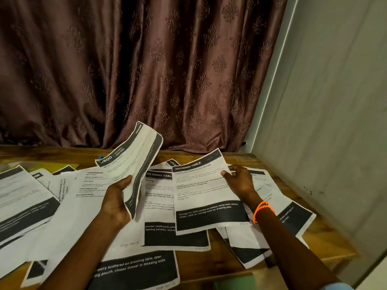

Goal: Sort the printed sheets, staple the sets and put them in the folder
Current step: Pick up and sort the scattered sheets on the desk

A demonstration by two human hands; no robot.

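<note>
While I watched from far away, the left hand (pixel 117 197) held a bent stack (pixel 136 162) of sheets up off the table (pixel 326 239), fingers curled round its lower edge. I could read "800" and "KITCHEN" on its top page. The right hand (pixel 238 181) pinched the right edge of one sheet (pixel 207 191) that said "DRESSING TABLE", and that sheet lay on top of other papers. An orange band (pixel 262 210) was on the right wrist.

Many more sheets (pixel 79 206) were spread all over the brown wooden table, lying over each other, each with a dark block near the bottom. Something yellow (pixel 60 167) peeked out from under them at the back left, and something green (pixel 234 282) showed at the front edge. I could not tell what these were.

Behind the table hung a brown curtain (pixel 146 70) with a leafy pattern. A pale wall (pixel 326 122) stood on the right.
</note>
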